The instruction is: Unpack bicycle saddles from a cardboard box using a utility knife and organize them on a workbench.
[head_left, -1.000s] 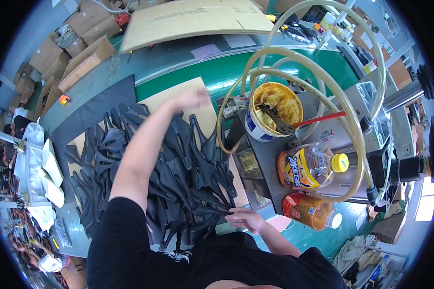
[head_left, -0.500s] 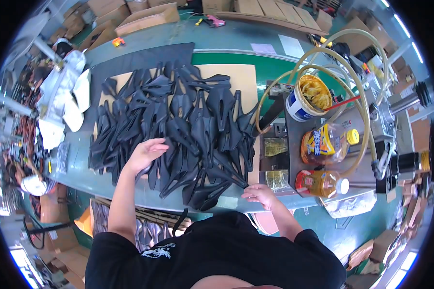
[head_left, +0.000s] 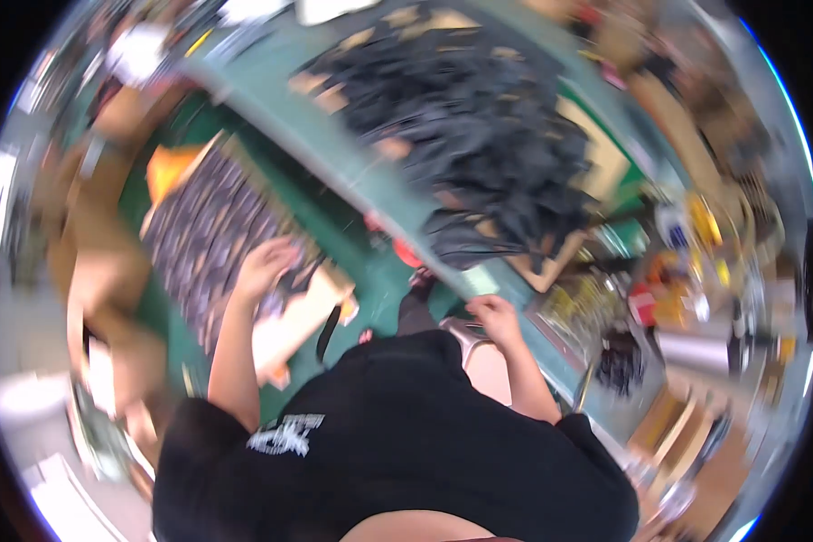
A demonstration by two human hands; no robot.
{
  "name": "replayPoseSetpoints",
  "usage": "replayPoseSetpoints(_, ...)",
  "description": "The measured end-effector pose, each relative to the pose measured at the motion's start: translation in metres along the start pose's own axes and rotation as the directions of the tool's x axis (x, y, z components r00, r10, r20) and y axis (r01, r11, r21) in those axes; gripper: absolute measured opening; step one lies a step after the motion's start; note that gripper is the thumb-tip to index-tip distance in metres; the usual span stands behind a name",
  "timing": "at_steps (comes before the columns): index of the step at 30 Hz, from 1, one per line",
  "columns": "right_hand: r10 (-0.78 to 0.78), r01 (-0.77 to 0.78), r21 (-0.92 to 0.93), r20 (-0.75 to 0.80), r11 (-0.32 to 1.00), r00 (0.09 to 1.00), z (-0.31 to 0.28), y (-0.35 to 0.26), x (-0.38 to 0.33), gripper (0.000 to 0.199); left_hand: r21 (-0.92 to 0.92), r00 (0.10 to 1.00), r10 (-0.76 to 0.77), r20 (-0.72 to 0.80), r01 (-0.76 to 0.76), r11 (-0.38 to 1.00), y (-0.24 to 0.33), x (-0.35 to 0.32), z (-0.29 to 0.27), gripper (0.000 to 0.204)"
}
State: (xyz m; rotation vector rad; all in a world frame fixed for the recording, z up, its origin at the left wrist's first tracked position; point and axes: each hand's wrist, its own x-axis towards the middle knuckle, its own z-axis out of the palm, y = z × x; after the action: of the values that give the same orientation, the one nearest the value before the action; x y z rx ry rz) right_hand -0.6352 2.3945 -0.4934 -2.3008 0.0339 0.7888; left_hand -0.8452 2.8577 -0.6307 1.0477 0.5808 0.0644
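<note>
My left hand [head_left: 269,266] is over a carton [head_left: 291,336] of dark, slender saddle-shaped pieces [head_left: 212,237] on the left. Its fingers are stretched out and nothing shows in them, though the picture is smeared. At the near edge of the worktable is my right hand [head_left: 494,318], its fingers loosely bent and apart, with no held thing visible. Beyond both hands, a heap of black saddle-shaped pieces [head_left: 479,117] covers much of the table; blur hides their outlines.
The worktable [head_left: 334,172] runs slantwise from upper left to lower right. A pink seat [head_left: 486,366] stands below its edge near my right arm. Bottles and a tub [head_left: 673,226] are on the right. Brown cartons [head_left: 108,226] line the left side.
The view has swung round to the left and blurred. My left hand has left the heap and is over the carton. My right hand is away from the piece it was touching.
</note>
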Motion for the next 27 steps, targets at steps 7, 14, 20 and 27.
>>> replayPoseSetpoints(7,-0.104,0.124,-0.030,0.367,0.992,0.925,0.064,0.041,-0.021,0.017,0.583,0.939,-0.086,-0.332,0.276,0.764,-0.101,-0.220,-0.021,0.049)
replayPoseSetpoints(14,-0.211,0.527,-0.217,0.743,0.822,0.635,0.080,0.015,0.010,0.017,0.676,0.637,-0.646,-0.420,0.695,0.245,-0.239,-0.355,0.059,0.047)
replayPoseSetpoints(20,-0.140,0.670,-0.338,0.821,0.661,0.553,0.057,0.003,0.014,0.017,0.462,0.672,-0.601,-0.434,0.738,0.492,-0.317,-0.397,0.198,0.047)
replayPoseSetpoints(27,-0.017,0.891,-0.370,0.922,0.264,0.388,0.071,0.011,0.039,0.028,0.399,0.671,-0.506,-0.542,0.736,0.547,-0.309,-0.440,0.236,0.058)
